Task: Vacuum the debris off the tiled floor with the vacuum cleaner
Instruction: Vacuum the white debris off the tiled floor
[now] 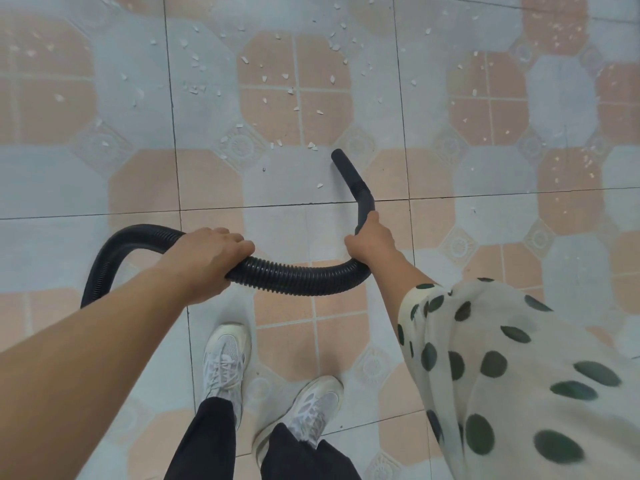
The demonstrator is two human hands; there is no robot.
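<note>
Fingers of the left hand [207, 258] are curling round the black ribbed hose [294, 276]; the right hand [372, 238] is gripping its rigid nozzle [350, 172], whose tip is pointing just beside white debris [264, 78] scattered across the tiled floor [485, 181].

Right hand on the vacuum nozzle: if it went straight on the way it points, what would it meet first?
The right hand, gripping the black nozzle, points forward and down: likely the tiled floor first, by the white debris bits beyond the nozzle tip. Depth is unclear.
</note>
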